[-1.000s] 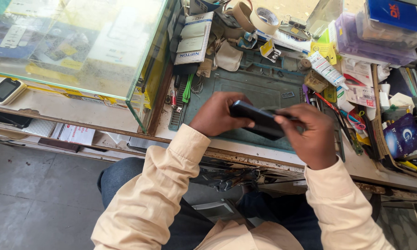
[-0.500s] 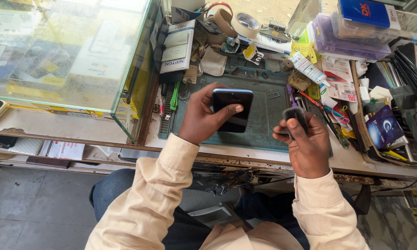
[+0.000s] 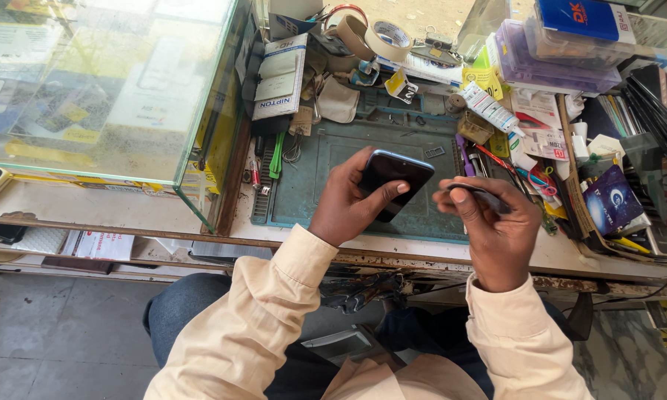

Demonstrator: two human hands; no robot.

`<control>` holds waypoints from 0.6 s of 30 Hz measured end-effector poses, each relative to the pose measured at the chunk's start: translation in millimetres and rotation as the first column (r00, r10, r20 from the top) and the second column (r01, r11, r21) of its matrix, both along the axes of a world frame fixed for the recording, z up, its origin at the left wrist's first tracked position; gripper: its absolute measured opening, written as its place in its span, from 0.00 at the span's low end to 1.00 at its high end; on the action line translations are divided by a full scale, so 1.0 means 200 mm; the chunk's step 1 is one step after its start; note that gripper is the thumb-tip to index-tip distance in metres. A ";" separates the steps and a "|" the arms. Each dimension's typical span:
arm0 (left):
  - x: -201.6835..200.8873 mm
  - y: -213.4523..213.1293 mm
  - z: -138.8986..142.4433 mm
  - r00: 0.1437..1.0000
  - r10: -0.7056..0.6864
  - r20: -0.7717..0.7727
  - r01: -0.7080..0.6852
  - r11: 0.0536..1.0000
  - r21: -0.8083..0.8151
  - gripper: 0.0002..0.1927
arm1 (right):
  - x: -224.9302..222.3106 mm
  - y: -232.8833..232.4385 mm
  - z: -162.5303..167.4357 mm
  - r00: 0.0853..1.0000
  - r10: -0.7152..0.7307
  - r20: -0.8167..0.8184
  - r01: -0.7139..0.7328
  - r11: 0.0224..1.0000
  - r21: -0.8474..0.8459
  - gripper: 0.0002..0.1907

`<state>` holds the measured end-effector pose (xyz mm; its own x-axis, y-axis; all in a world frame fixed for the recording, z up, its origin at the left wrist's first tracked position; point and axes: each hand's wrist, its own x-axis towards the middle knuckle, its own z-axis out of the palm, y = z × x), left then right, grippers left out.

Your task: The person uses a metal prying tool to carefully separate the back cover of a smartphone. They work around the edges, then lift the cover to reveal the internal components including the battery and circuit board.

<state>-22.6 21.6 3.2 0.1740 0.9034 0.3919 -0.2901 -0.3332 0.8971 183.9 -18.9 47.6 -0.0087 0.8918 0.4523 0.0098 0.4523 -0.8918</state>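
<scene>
Presently, left hand (image 3: 346, 207) clamped on dark glossy smartphone (image 3: 393, 181), apparently intact; right hand (image 3: 496, 222) pinches thin dark tool (image 3: 481, 195); opening seemingly pending.

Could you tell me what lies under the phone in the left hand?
Under the phone, held by the left hand, lies the green work mat on the bench. The phone and hand cover the mat's middle, so anything lying there cannot be seen. The right hand holds a thin dark tool beside it.

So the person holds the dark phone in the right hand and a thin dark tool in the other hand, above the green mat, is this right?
Not quite. The head view shows the dark phone in the left hand; the thin dark tool is in the right hand. Both are above the green mat, as you say.
</scene>
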 end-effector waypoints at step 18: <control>0.04 -0.04 0.02 0.983 0.148 -0.105 -0.130 0.978 0.161 0.31 | 0.35 0.03 -0.02 0.830 -0.364 0.423 0.355 0.929 0.101 0.12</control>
<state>-15.4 13.1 8.0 0.1031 0.8531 0.5115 -0.1290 -0.4985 0.8573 254.0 -13.3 43.4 0.1155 0.8617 0.4940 0.5520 0.3578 -0.7532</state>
